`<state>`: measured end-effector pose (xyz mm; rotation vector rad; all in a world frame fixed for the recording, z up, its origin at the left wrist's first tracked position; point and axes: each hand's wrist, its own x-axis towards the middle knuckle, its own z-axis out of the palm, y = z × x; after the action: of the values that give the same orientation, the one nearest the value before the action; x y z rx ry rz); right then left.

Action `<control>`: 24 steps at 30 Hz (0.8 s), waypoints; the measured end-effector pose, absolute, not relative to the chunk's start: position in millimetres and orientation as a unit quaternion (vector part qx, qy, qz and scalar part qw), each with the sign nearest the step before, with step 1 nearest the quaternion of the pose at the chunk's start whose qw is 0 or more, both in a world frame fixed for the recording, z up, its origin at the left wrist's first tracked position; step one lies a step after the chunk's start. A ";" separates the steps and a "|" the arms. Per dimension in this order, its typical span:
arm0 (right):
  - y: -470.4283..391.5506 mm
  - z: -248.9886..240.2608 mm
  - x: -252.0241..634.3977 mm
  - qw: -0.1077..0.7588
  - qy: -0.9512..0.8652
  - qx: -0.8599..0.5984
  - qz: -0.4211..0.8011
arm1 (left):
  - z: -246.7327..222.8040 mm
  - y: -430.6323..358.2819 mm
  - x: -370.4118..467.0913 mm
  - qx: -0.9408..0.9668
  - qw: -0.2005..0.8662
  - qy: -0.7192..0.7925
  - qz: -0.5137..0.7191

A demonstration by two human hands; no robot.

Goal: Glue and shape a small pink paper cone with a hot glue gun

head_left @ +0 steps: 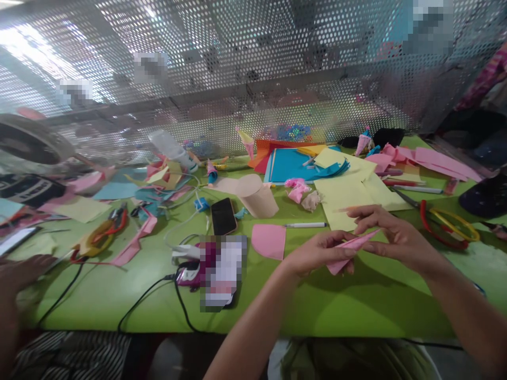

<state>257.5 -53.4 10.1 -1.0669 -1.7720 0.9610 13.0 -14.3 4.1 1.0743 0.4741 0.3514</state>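
Observation:
A folded piece of pink paper (350, 250) is held over the near right part of the green table. My left hand (317, 256) pinches its wide lower end between thumb and fingers. At the narrow end, my right hand (390, 235) curves around the tip, its thumb against the paper and its index finger raised above. A flat pink paper piece (268, 241) with one rounded side lies left of my hands, beside a white pen (306, 225). Behind my hands are yellow paper sheets (344, 184).
Red and yellow scissors (447, 227) lie to the right. A paper cylinder (256, 196), a black phone (223, 216) and corded devices (194, 269) sit leftward. Another person's hand (24, 269) rests at far left near orange-handled scissors (99, 237). A perforated metal screen (237, 68) stands behind.

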 end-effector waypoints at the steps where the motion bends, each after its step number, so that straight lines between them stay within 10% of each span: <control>1: -53.8 10.6 257.1 0.413 -0.707 -0.426 0.385 | 4.5 -14.3 12.9 0.504 0.819 0.221 0.163; 24: -56.5 13.2 255.6 0.394 -0.719 -0.424 0.385 | 7.8 -14.4 13.5 0.522 0.813 0.221 0.136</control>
<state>255.6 -56.5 13.2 -1.0768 -1.8242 0.9767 13.5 -14.4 7.8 1.1142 0.4720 0.2895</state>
